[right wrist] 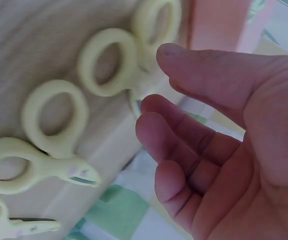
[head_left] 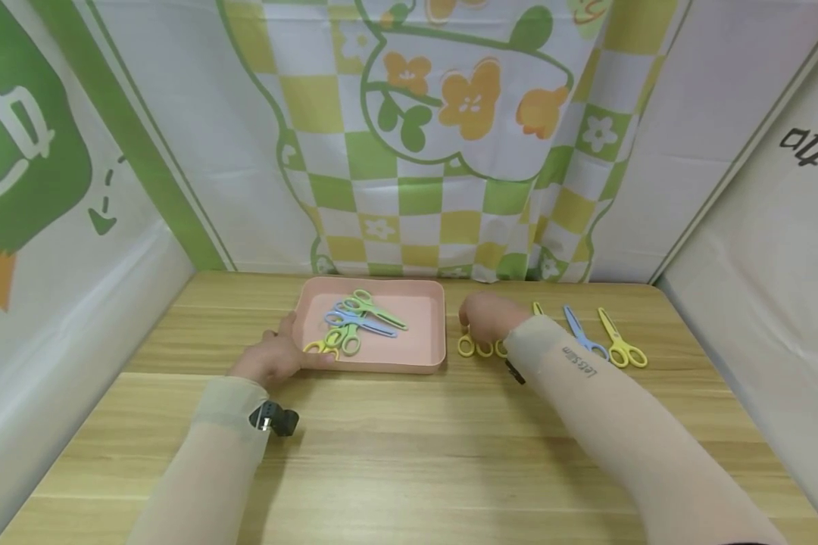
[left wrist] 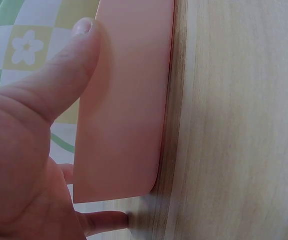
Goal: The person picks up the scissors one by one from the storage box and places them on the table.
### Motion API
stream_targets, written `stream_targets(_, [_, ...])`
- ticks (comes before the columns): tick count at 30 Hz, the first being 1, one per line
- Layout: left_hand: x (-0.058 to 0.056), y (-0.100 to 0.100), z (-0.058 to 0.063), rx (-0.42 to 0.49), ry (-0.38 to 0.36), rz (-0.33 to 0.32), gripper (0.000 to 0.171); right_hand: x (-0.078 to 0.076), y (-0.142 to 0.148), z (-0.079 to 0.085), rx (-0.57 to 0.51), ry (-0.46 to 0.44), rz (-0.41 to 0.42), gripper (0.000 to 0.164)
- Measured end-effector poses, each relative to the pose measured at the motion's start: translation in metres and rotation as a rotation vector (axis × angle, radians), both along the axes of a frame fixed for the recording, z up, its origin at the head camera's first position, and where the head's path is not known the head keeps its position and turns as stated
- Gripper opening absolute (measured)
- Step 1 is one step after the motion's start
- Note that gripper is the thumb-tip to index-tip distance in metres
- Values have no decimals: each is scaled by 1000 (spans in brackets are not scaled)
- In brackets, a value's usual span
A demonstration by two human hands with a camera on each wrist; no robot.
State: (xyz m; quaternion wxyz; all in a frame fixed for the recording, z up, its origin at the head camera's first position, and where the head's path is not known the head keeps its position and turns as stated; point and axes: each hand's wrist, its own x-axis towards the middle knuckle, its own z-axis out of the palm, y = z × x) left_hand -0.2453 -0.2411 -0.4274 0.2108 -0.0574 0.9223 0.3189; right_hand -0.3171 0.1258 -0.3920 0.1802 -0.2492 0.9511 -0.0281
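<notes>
A shallow pink tray (head_left: 423, 325) holds several small scissors, among them blue scissors (head_left: 371, 324) and green scissors (head_left: 380, 312); yellow handles show at its front left corner. My left hand (head_left: 273, 357) rests against that corner, its straight thumb along the front wall and its other fingers by the left side. To the right of the tray, my right hand (head_left: 494, 316) is over yellow scissors (right wrist: 108, 62) lying on the table. Its thumb and bent fingers stand apart close to the scissors' pivot, and no hold on them shows. The blades are mostly hidden behind the fingers.
Further right on the wooden table (head_left: 395, 454) lie more scissors: a yellow pair partly behind the right forearm, blue scissors (head_left: 582, 333) and yellow scissors (head_left: 619, 341). A patterned curtain (head_left: 443, 219) hangs behind the table's back edge.
</notes>
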Motion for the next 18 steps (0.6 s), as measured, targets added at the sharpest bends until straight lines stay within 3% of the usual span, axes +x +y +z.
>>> stream_targets(3, [-2, -2, -3, 7, -1, 4, 145, -1, -3, 8, -32, 44, 14, 4])
stream_targets(6, [0, 1, 2, 16, 3, 5, 145, -1, -7, 18, -47, 97, 34, 18])
stream_targets(11, [5, 5, 9, 27, 7, 9, 141, 0, -12, 29, -35, 126, 18, 19])
stream_targets(18, [4, 3, 6, 45, -6, 18, 140, -5, -12, 27, -83, 175, -11, 43])
